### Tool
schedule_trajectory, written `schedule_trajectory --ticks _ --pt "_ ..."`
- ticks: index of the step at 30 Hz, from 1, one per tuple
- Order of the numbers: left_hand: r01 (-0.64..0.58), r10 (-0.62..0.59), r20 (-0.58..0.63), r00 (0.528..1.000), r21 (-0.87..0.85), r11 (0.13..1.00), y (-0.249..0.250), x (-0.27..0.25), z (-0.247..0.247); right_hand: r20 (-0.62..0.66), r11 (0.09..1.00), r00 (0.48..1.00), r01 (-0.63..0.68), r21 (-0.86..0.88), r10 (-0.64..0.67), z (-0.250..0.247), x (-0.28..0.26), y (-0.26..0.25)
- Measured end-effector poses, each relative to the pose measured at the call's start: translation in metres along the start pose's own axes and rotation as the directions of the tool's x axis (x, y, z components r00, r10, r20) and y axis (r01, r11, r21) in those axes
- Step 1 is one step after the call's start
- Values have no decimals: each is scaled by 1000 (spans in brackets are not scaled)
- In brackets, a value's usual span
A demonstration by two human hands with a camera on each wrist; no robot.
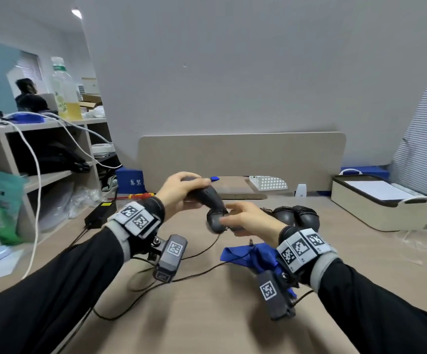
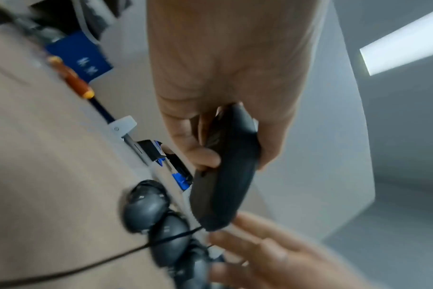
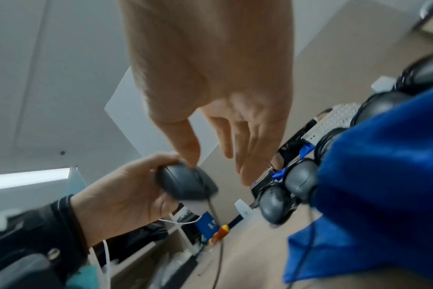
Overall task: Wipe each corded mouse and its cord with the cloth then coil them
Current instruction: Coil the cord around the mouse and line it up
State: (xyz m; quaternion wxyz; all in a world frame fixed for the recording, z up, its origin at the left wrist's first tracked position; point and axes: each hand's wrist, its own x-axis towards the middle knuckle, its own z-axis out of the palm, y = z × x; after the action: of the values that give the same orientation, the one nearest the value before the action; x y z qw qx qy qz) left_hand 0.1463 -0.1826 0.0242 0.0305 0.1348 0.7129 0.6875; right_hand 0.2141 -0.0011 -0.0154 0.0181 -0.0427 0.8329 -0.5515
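Corded mouse cable, thin and black [image 1: 202, 270], trailing in loose loops across the near part of the beige desk top [image 1: 207, 323], running under the crumpled blue cloth [image 1: 248, 255] lying flat just below the right wrist. Being held above the desk, a dark grey corded mouse [image 1: 211, 198], tilted nose-down. Left hand [image 1: 179, 192] wrapping thumb and curled fingers round its rear half, as seen in the left wrist view [image 2: 223, 168]. Right hand [image 1: 248, 219] reaching in from the right with fingers loosely extended, thumb tip [image 3: 191, 154] touching the mouse's front end [image 3: 185, 183]; gripping nothing, so far as can be told. Lying just beyond the right hand, a cluster of other dark grey mice with cords wound round them [image 1: 294, 215], touching one another on the desk. Farther right, sitting near the desk edge, a cream storage box with a dark rim [image 1: 376, 200]. Farther left, resting by the shelving, a red and yellow screwdriver [image 1: 138, 195]. Standing at the back, a beige divider panel [image 1: 240, 159].
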Motion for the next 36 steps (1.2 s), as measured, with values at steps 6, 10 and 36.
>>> schedule_trajectory --ticks 6,10,36 --pt "-17 8 -41 999 -230 973 -15 -23 -16 -228 966 972 112 234 -58 21 14 -16" --pt "-199 168 117 979 352 915 -44 -31 -14 -283 986 955 121 115 -84 24 15 -23" --pt "42 -66 -24 998 -547 836 -101 -1 -12 230 988 966 -90 -123 116 74 42 -3"
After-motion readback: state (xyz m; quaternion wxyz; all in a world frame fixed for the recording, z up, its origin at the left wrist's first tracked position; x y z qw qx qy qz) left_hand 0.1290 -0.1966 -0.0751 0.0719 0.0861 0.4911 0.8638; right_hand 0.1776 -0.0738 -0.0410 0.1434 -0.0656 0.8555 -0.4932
